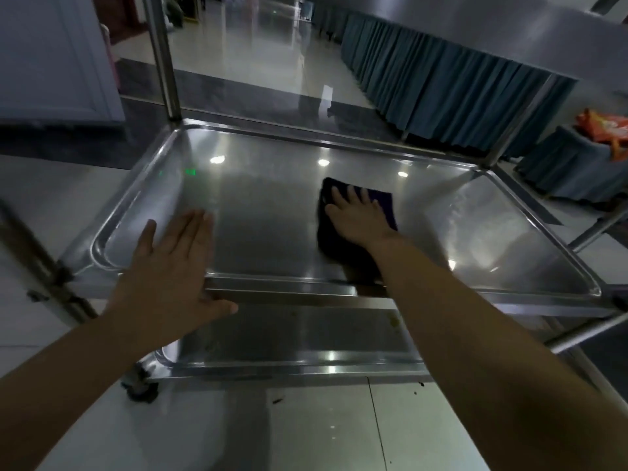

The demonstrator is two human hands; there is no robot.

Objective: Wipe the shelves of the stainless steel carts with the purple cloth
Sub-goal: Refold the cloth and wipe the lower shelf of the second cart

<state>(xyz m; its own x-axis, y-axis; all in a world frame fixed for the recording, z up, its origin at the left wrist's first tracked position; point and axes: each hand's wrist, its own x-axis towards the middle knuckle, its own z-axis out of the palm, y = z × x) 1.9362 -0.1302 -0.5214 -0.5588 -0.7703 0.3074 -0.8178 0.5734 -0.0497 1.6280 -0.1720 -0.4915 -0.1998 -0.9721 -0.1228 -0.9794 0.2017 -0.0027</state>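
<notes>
The right hand lies flat, fingers straight, pressing the cloth on the middle shelf, right of its centre. The cloth's long axis runs 12 to 6, its tail reaching the near rim. Unwiped steel lies mostly toward 9, where the left hand braces the near rim, its grip wide, holding nothing. The lower shelf looks spotted.

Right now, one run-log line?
phase: wiping middle shelf | right hand flat on purple cloth | left hand at near rim
</notes>
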